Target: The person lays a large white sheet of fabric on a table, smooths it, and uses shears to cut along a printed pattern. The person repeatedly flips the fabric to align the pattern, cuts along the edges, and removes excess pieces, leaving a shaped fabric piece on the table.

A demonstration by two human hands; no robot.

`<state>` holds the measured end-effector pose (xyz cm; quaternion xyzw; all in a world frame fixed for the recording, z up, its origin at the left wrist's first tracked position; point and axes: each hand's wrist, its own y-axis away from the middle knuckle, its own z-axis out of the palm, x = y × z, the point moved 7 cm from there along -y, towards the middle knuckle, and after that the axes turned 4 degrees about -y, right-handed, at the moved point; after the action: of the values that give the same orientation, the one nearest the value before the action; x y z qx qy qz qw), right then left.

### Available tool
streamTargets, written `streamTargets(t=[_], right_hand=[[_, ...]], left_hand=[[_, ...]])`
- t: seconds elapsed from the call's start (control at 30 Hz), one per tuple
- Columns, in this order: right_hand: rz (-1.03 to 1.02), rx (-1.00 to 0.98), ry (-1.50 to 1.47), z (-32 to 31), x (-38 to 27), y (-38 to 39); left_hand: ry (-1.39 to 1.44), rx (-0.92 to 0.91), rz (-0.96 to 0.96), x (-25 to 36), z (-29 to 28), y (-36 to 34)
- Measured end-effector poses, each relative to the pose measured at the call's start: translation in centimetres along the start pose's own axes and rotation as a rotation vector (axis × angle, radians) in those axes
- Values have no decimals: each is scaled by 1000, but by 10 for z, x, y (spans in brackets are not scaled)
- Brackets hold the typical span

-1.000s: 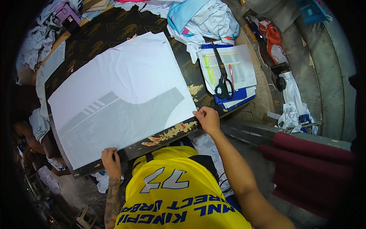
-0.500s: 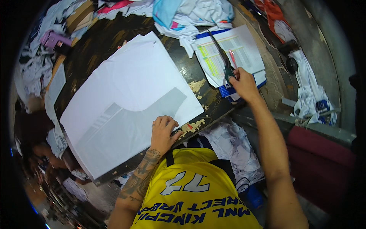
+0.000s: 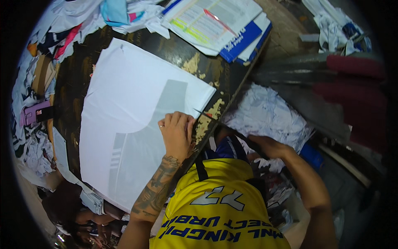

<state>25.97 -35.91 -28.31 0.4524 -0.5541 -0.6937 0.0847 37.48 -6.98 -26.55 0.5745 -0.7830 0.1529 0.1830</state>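
A large white sheet (image 3: 116,87) with a grey pattern piece showing on it lies on the worn black table (image 3: 70,124). My left hand (image 3: 176,135) is on the sheet's right edge, fingers curled over it and thumb at the edge, gripping it. My right hand (image 3: 269,147), low beside the table, is closed on long black scissors (image 3: 215,120). The blades point up-left, their tips at the sheet's edge just right of my left hand. The scissor handles are partly hidden in shadow.
Papers and a blue pad (image 3: 240,41) lie at the top right. Garments (image 3: 116,10) and a purple case (image 3: 31,114) border the table. A co-worker (image 3: 62,207) is at lower left. Crumpled white material (image 3: 273,116) sits below the table edge; maroon cloth (image 3: 352,66) hangs at right.
My right hand has taken the scissors off the papers and brought them down to the sheet's edge. My left hand has moved right along the sheet. The view has turned.
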Motion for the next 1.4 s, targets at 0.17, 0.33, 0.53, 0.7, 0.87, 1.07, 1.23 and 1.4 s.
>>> streamTargets(t=[0.17, 0.33, 0.53, 0.7, 0.87, 1.07, 1.23, 1.4], right_hand=[[-130, 61, 36, 3, -33, -55], [-163, 133, -77, 10, -37, -52], [27, 147, -221, 32, -27, -50], [-40, 176, -579, 74, -33, -50], [155, 308, -363, 106, -46, -49], [185, 384, -480, 141, -94, -54], [150, 505, -636, 161, -118, -73], [143, 536, -679, 168, -135, -91]], left_hand=[[-3, -67, 70, -6, -5, 4], [64, 19, 182, -27, -29, -4], [-68, 60, -140, -84, -51, -37], [162, -65, 111, -58, -44, -6], [292, -252, 199, -45, -19, 11], [309, -261, 219, -52, -15, 7], [348, -269, 218, -60, -9, 11], [349, -237, 204, -61, -11, 6]])
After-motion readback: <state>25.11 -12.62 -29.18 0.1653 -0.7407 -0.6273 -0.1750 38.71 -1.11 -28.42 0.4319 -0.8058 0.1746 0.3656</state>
